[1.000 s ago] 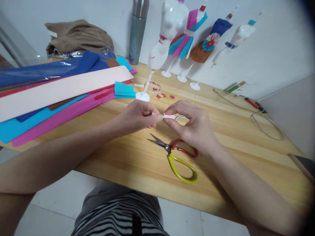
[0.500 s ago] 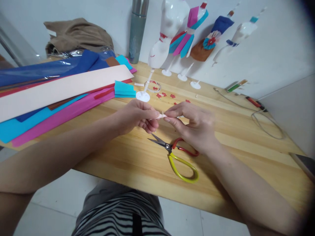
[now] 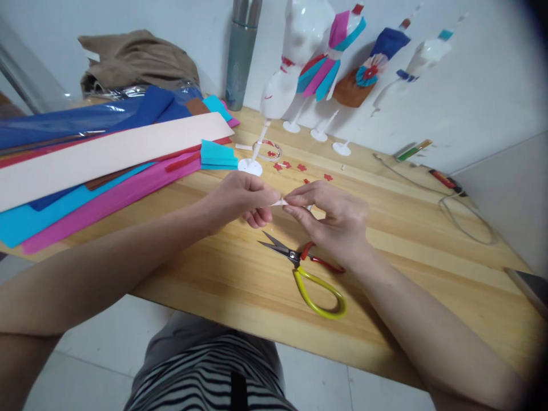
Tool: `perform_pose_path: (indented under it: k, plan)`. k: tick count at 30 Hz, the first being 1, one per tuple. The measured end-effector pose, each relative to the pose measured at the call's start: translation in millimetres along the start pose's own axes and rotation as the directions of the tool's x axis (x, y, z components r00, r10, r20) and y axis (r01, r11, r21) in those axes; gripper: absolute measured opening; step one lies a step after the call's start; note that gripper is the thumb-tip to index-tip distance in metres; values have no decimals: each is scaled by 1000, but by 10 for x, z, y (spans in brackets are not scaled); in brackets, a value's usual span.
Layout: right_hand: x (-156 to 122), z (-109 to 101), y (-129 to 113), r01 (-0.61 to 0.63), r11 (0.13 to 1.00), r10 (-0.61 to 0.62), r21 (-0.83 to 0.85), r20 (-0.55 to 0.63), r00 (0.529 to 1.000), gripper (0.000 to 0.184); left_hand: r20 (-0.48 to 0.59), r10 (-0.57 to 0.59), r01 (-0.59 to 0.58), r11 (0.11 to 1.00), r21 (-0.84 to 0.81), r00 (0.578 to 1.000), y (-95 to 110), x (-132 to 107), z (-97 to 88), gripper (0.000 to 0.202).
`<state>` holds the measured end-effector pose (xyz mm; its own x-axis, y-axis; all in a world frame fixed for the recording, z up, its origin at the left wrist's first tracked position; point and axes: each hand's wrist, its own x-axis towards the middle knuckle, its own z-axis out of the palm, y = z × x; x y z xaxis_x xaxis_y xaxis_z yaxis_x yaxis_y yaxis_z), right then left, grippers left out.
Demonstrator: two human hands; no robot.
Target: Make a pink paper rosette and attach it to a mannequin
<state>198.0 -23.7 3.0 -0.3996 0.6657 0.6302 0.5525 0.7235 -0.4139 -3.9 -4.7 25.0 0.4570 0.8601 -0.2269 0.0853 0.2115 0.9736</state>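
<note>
Both hands pinch the same small pale pink strip (image 3: 280, 202), which sits in the short gap between their fingertips. The left hand (image 3: 252, 201) presses thumb against forefinger on one end, its other fingers curled loosely beneath; the right hand (image 3: 331, 214) grips the opposite end between thumb and forefinger, and a white bit, mostly hidden, shows under its palm. One pair of scissors (image 3: 295, 257) lies just below the hands, blades parted, with one red handle and one yellow. Beyond the hands, five red flower cutouts (image 3: 302, 168) are scattered on the wooden table (image 3: 240, 262), and a sixth shows at one clear ring (image 3: 280, 150). Farther out stand four white mannequins (image 3: 274, 103): one banded red at the waist, one dressed in magenta, turquoise and red strips, one in blue and brown with a single rosette, one with a blue waistband. One tumbler (image 3: 242, 63) stands behind the left hand; left of that hand lies a pile of coloured sheets (image 3: 115, 145), too overlapped to count.
</note>
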Motion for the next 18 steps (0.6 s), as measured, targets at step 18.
perform_pose_path:
  k: [18]
  plan:
    - [56,-38,-61,182,981,-179,-63,51,983,12,-37,-17,14,997,-72,999,-35,25,42,15]
